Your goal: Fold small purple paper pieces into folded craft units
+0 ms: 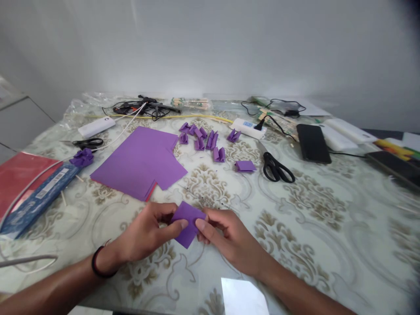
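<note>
A small square of purple paper point(188, 217) is held up between both hands near the front of the table. My left hand point(152, 232) pinches its left side, thumb on top. From the right, my right hand point(228, 238) grips the opposite side the same way; the fingers beneath are partly hidden. Beyond them lie several folded purple paper pieces point(211, 140) in a loose group. One flatter folded purple piece point(245, 166) rests closer, beside black-handled scissors point(275, 168). Larger purple paper sheets point(138, 159) are stacked to the left, with a red edge showing below.
Far left are a red packet point(22, 179), a crumpled purple paper flower point(82, 157) and a second pair of scissors point(88, 143). A white power strip point(249, 128), cables and a black phone point(313, 143) lie toward the back and right. Behind the table stands a wall.
</note>
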Action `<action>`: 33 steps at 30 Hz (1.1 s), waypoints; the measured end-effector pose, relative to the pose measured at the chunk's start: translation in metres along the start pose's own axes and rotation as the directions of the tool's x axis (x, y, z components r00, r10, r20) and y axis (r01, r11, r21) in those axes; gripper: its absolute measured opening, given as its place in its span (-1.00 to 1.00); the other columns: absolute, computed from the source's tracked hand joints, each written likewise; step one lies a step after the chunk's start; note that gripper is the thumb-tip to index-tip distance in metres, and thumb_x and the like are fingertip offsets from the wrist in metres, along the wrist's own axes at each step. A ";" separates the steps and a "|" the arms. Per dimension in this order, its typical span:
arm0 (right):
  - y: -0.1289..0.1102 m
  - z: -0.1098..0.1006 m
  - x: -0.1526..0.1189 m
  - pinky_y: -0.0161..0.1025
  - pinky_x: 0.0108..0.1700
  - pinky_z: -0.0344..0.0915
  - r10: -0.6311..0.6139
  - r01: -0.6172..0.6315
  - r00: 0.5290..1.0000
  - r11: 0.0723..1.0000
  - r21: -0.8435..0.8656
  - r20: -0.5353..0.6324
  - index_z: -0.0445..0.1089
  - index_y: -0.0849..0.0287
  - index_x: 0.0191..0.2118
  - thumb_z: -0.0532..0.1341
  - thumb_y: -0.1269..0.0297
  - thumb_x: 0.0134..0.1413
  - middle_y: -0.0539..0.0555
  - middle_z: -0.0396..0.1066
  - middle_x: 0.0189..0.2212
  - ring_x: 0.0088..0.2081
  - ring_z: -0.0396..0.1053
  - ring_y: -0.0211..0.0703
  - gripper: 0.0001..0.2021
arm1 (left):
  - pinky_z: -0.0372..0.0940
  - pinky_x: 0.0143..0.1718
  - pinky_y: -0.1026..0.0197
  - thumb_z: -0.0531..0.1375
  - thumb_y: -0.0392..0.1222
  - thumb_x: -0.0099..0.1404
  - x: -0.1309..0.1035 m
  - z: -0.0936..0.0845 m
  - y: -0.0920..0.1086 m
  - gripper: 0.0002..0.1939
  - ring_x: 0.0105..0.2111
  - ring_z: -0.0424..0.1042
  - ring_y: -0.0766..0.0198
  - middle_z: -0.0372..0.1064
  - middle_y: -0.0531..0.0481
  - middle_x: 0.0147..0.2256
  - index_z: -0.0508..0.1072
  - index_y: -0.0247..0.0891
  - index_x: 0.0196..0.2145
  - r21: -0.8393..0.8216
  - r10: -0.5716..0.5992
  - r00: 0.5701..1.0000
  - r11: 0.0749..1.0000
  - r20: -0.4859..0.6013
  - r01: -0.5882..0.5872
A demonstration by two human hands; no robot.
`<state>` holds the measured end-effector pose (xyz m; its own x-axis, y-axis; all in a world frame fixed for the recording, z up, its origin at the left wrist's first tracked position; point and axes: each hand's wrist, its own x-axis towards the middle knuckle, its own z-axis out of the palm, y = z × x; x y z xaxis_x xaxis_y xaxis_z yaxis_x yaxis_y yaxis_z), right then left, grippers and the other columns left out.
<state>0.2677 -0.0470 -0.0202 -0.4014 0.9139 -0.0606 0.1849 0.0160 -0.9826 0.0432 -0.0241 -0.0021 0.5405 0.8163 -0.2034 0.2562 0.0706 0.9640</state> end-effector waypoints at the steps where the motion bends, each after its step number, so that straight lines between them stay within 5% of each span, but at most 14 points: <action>1: -0.001 0.000 0.000 -0.28 -0.42 0.17 -0.013 0.013 1.000 1.000 -0.012 -0.009 0.40 0.16 -0.44 0.17 0.01 0.42 0.01 0.38 -0.53 -0.45 0.32 -0.20 -0.58 | 0.22 -0.36 0.26 0.24 -0.08 0.42 0.000 0.000 0.001 -0.73 -0.42 0.32 0.29 0.44 0.01 -0.42 0.61 -0.33 -0.31 0.041 0.006 1.000 0.999 0.001 -0.006; 6: -0.004 -0.002 -0.002 -0.29 -0.43 0.15 -0.034 0.033 0.999 0.999 -0.029 -0.025 0.33 0.15 -0.49 0.15 0.04 0.43 0.00 0.37 -0.54 -0.45 0.32 -0.21 -0.55 | 0.16 -0.41 0.27 0.25 -0.04 0.42 0.000 -0.002 -0.001 -0.68 -0.45 0.24 0.32 0.34 0.05 -0.48 0.56 -0.32 -0.39 0.045 0.007 1.000 0.999 0.010 -0.008; 13: -0.006 -0.001 0.000 -0.27 -0.41 0.21 -0.059 0.058 0.998 0.998 -0.026 -0.013 0.45 0.17 -0.45 0.17 0.09 0.41 0.05 0.50 -0.50 -0.43 0.39 -0.19 -0.60 | 0.11 -0.48 0.31 0.29 -0.06 0.40 0.000 -0.003 -0.006 -0.66 -0.50 0.16 0.37 0.24 0.11 -0.52 0.46 -0.30 -0.47 -0.071 0.024 0.993 0.997 -0.117 -0.032; 20: -0.008 -0.004 0.000 -0.27 -0.40 0.25 -0.072 0.072 0.997 0.997 -0.031 0.010 0.50 0.18 -0.45 0.17 0.09 0.41 0.07 0.54 -0.49 -0.42 0.44 -0.16 -0.59 | 0.15 -0.44 0.30 0.28 -0.07 0.45 -0.001 -0.002 -0.007 -0.66 -0.49 0.25 0.36 0.37 0.07 -0.51 0.52 -0.30 -0.45 -0.084 0.058 0.993 0.994 -0.100 -0.066; 33: -0.005 -0.001 0.001 -0.29 -0.39 0.26 -0.057 0.058 0.997 0.998 -0.021 0.044 0.53 0.19 -0.42 0.18 0.01 0.43 0.07 0.54 -0.48 -0.42 0.42 -0.19 -0.55 | 0.05 -0.47 0.30 0.29 -0.01 0.42 -0.002 -0.003 -0.009 -0.62 -0.50 0.11 0.37 0.18 0.14 -0.52 0.39 -0.28 -0.46 -0.056 0.028 0.995 0.998 -0.096 -0.033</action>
<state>0.2673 -0.0462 -0.0156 -0.4507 0.8926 -0.0126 0.1800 0.0770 -0.9807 0.0375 -0.0250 -0.0103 0.4682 0.8691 -0.1595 0.1927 0.0757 0.9783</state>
